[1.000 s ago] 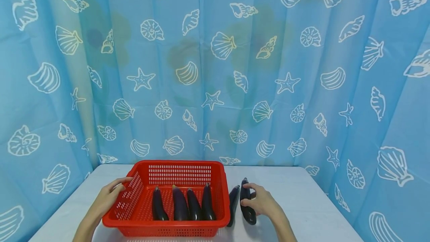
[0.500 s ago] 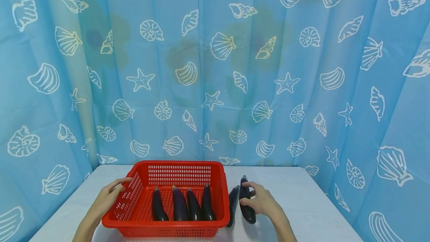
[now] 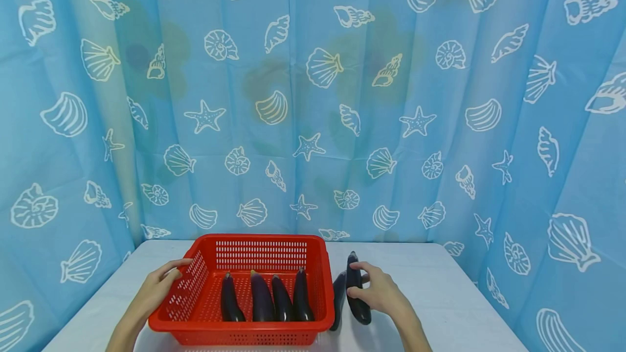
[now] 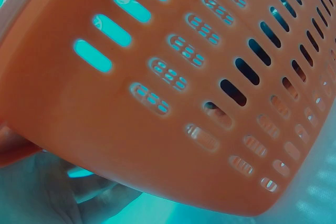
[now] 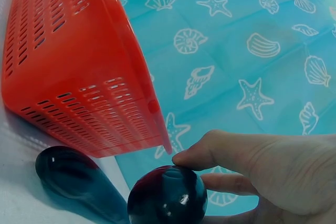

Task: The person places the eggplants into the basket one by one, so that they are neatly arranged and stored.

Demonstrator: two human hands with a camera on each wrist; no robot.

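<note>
A dark purple eggplant point(image 3: 359, 308) is gripped between the thumb and fingers of my right hand point(image 3: 383, 291), tilted above the table beside the basket. In the right wrist view the eggplant's round end point(image 5: 167, 196) faces the camera. Another eggplant point(image 3: 338, 300) lies on the table between it and the basket. My left hand point(image 3: 155, 287) rests at the left rim of the red perforated basket point(image 3: 254, 325), fingertips over the edge. In the left wrist view the basket wall point(image 4: 105, 119) covers much of that hand point(image 4: 68, 195). Inside the basket several eggplants point(image 3: 262, 297) lie side by side.
A white cloth covers the table point(image 3: 425, 270). Behind and around it hangs a blue curtain point(image 3: 313, 124) with white shell and starfish prints. The basket's right wall point(image 5: 79, 103) stands close to the loose eggplant.
My right hand's eggplant has risen slightly and shifted a little left, partly covering the eggplant lying beside it. My left hand and the basket have stayed in place.
</note>
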